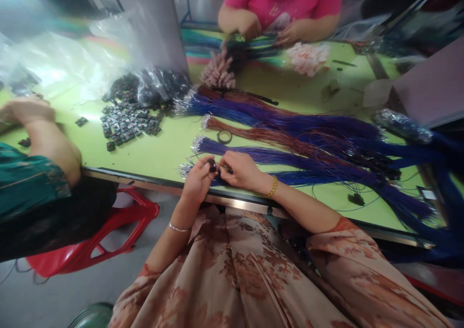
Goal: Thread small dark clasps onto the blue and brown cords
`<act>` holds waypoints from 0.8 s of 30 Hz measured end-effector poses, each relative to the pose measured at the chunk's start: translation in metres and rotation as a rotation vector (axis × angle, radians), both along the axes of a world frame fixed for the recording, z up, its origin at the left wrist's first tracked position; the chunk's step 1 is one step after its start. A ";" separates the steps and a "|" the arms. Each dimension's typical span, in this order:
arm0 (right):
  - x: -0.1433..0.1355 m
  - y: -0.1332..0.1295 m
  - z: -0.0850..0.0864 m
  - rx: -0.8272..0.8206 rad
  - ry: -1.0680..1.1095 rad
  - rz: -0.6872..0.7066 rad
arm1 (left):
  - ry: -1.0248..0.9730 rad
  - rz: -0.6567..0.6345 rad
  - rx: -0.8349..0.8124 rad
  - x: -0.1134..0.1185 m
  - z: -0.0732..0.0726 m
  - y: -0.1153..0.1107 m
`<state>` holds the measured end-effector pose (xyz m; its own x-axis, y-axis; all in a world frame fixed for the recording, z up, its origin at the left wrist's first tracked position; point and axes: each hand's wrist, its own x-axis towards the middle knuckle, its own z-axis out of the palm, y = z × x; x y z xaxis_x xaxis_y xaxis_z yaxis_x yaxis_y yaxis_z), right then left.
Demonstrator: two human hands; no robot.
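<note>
My left hand (198, 179) is closed, its thumb and fingertips gripping a small black connector housing (213, 165) over the table's front edge. Close beside it, my right hand (243, 170) is pinched, with what looks like a thin wire between its fingertips at the housing; the fingers partly hide it. Under and behind my hands lie purple wires (246, 152) and blue wires (304, 177) with silvery terminal ends pointing left. A bundle of brown wires (250, 131) lies farther back, near a dark tape ring (224, 136).
Many black housings (125, 122) are heaped at the left, near plastic bags (119, 38). A co-worker's arm (50, 135) rests at far left by a red stool (108, 231). Across the yellow-green table (163, 159), another person's hands (250, 26) work among wires, near pale pink pieces (308, 57).
</note>
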<state>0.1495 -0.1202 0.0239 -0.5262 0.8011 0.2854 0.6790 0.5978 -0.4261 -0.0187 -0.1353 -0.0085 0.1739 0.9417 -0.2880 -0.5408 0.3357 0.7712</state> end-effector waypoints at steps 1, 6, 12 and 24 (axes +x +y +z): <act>0.000 0.000 0.000 0.031 -0.031 0.009 | 0.000 0.003 0.004 0.000 0.000 0.000; 0.000 0.001 -0.001 0.155 -0.113 0.031 | -0.001 0.029 0.017 0.000 -0.003 0.000; 0.001 0.006 -0.005 0.102 -0.053 0.060 | 0.017 0.065 0.010 0.004 -0.006 -0.001; -0.002 0.003 -0.011 -0.099 0.133 0.013 | 0.072 0.143 0.046 0.012 -0.007 -0.003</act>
